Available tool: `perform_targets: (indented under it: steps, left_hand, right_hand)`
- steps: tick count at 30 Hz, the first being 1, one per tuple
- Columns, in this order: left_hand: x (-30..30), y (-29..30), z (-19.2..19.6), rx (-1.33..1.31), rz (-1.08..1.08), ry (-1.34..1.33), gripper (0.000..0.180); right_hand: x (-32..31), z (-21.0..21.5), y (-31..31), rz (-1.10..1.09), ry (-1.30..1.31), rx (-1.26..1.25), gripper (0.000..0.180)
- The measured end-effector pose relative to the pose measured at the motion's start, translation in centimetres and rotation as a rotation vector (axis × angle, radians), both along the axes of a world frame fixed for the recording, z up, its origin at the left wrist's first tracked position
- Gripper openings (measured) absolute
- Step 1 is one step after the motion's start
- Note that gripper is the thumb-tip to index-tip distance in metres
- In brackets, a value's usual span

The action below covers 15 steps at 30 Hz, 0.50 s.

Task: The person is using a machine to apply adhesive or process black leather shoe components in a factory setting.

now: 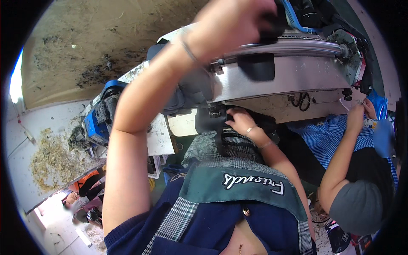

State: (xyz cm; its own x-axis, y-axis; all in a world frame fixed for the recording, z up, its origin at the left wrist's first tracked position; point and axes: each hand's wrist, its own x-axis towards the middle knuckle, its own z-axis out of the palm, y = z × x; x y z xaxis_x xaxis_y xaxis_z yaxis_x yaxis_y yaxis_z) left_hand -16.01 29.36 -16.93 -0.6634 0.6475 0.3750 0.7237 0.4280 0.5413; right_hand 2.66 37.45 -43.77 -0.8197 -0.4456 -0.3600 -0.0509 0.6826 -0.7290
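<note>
My left arm stretches up across the metal machine with a roller point(293, 47). My left hand point(238, 25) is smeared by motion; its fingers reach a dark, blurred piece point(272, 27) above the roller, and whether they grip it I cannot make out. A black flat piece with a rounded edge point(257, 67) lies on the machine's metal front plate point(304, 74). Low at my lap, my right hand point(242, 122) has its fingers bent onto black material point(208, 121), thumb and fingertips at its edge.
Grey fabric-like pieces point(187, 91) lie left of the machine. A blue machine part point(95, 127) covered in dark lint stands farther left. At right sits a co-worker in a blue checked garment point(325, 136), hands at a small pale item. A blue tray point(293, 17) is at the top.
</note>
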Motion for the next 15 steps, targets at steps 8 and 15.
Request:
perform_targets:
  steps: [8, 15]
  left_hand:
    - [-10.1, -12.9, 4.0, 0.121, 0.555, 0.467, 0.017]
    - [-1.7, -23.1, -0.8, -0.091, 0.472, 0.735, 0.031]
  right_hand:
    - [-1.5, -3.5, -5.0, 0.167, 0.246, 0.269, 0.043]
    - [-0.6, -2.5, -5.0, 0.139, 0.262, 0.236, 0.033]
